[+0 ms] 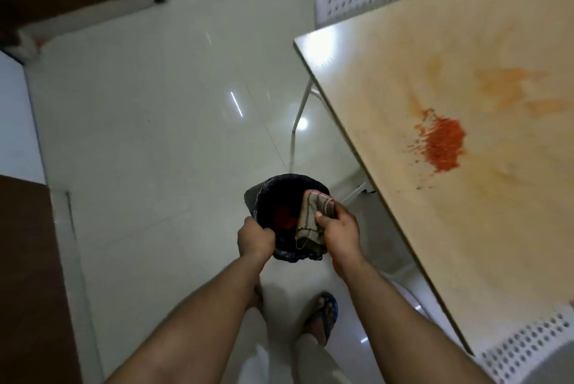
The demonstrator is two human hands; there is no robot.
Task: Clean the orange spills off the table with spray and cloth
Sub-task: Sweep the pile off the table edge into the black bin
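Left hand (255, 237) grips the near rim of the black-lined bin (264, 197) while the right hand (337, 228) pinches the cloth (313, 213), soft, light and limp, above it; orange spill (444, 144) remains mid-table (372, 98).

Dim, soft indoor light; overhead glare streaks on my glossy cream tiled floor (174, 122); edges bowed, slightly blurred.

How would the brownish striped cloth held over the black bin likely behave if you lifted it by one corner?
Probably floppy: the brownish striped cloth folds and droops below the right hand pinching it over the black lined bin. Likely light, since one hand pinches it easily. A loose thread hangs off it, so it may snag.
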